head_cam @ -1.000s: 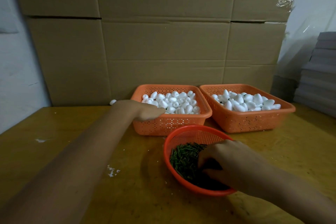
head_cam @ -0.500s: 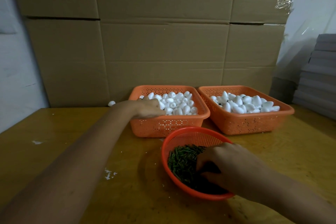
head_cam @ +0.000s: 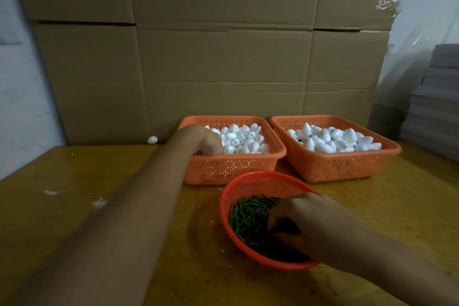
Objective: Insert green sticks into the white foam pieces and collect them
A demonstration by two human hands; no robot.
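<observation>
- Left hand (head_cam: 208,142) is down in the near-left corner of the left rectangular orange perforated plastic basket (head_cam: 236,170). Its fingers curl into the pile of white egg-shaped foam pieces (head_cam: 244,140), and the tips are hidden. Cannot tell if it grips one.
- Right hand (head_cam: 306,223) is in the round red-orange plastic mesh basket (head_cam: 222,206), at the table's near centre. Fingers and thumb are bent down among the short dark green sticks (head_cam: 248,218). Whether a stick is pinched cannot be told.
- Judged step: both hands are fetching stock, one foam piece and one stick. Nothing is joined in the hands yet.
- The right rectangular orange perforated basket (head_cam: 342,166), just beside the left one, holds larger-looking white foam pieces (head_cam: 332,143). A few dark spots show among them near its left end. These are possibly stick ends, too small to be sure. If so, this is the collecting basket.
- Plenty remains: the left basket is well filled and the stick heap is thick.
- One stray white foam piece (head_cam: 152,140) lies on the yellow-brown wooden table (head_cam: 74,218) against the stacked brown cardboard boxes (head_cam: 223,62), well apart from the baskets. It still needs gathering.
</observation>
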